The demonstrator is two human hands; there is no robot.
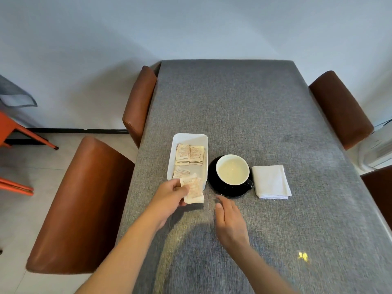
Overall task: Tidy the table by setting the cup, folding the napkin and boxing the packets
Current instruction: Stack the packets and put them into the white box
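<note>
A white rectangular box (189, 137) lies on the grey table with several beige packets (189, 154) inside. My left hand (169, 197) grips a small stack of packets (194, 190) over the box's near edge. A black cup (233, 170) with a white inside stands on a black saucer (222, 190) just right of the box, handle toward the near right. A folded white napkin (270, 181) lies flat right of the saucer. My right hand (230, 223) hovers over the cloth near the saucer's front, fingers apart and holding nothing.
The grey cloth-covered table (244, 102) stretches away from me. Brown padded chairs stand at the left (82, 206), far left (141, 102) and right (339, 109). Orange chair legs (19, 132) show at the far left on the floor.
</note>
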